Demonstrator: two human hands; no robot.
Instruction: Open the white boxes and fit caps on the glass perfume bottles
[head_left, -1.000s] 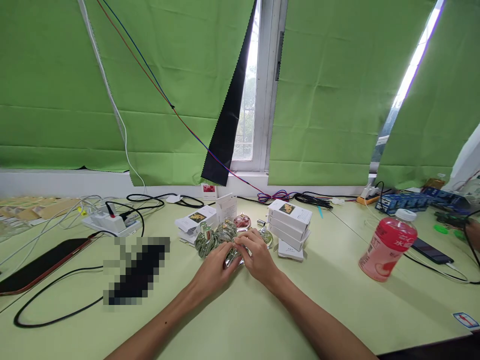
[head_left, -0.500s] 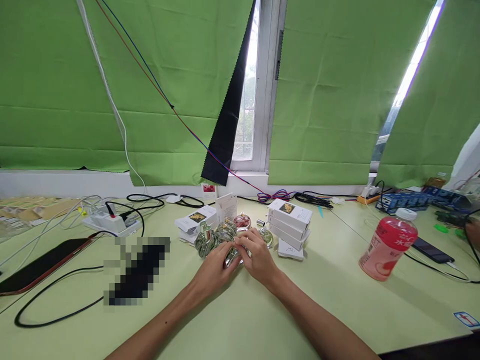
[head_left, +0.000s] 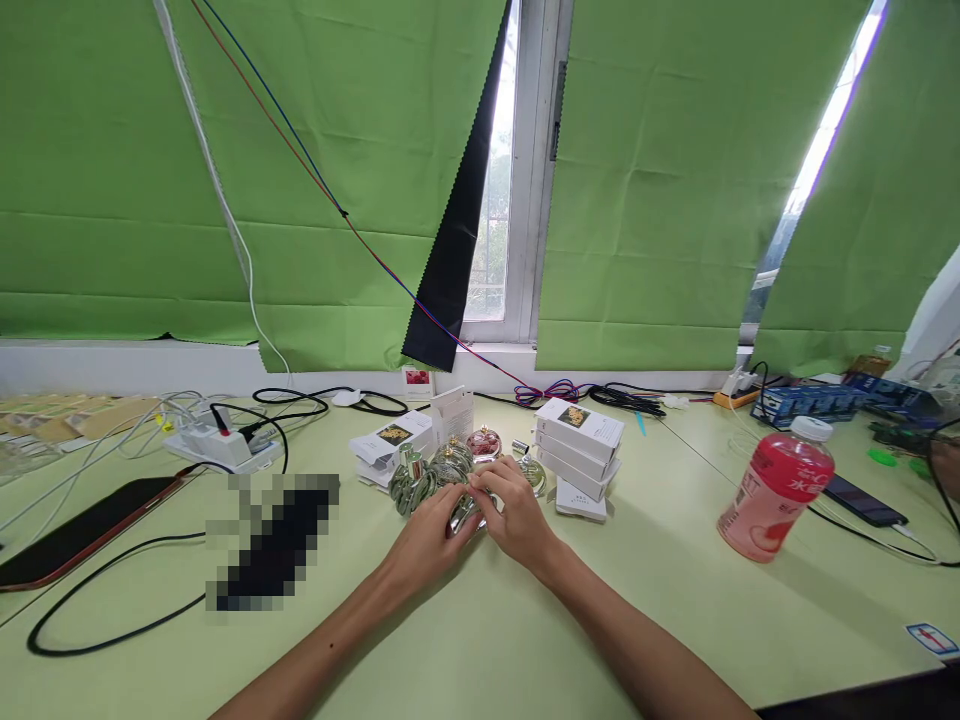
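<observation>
My left hand (head_left: 426, 540) and my right hand (head_left: 514, 516) meet at the middle of the pale green table, fingers curled together around a small shiny glass bottle (head_left: 461, 516) that is mostly hidden between them. Just behind my fingers stand several round green glass bottles (head_left: 420, 478) and a pink one (head_left: 484, 441). A stack of white boxes (head_left: 579, 440) sits to the right of my right hand, and more white boxes (head_left: 391, 440) lie to the left behind the bottles.
A red drink bottle (head_left: 775, 487) stands at the right. A power strip (head_left: 219, 441) with cables and a dark phone (head_left: 82, 528) lie at the left. Another phone (head_left: 864, 501) rests far right. Green curtains hang behind the table.
</observation>
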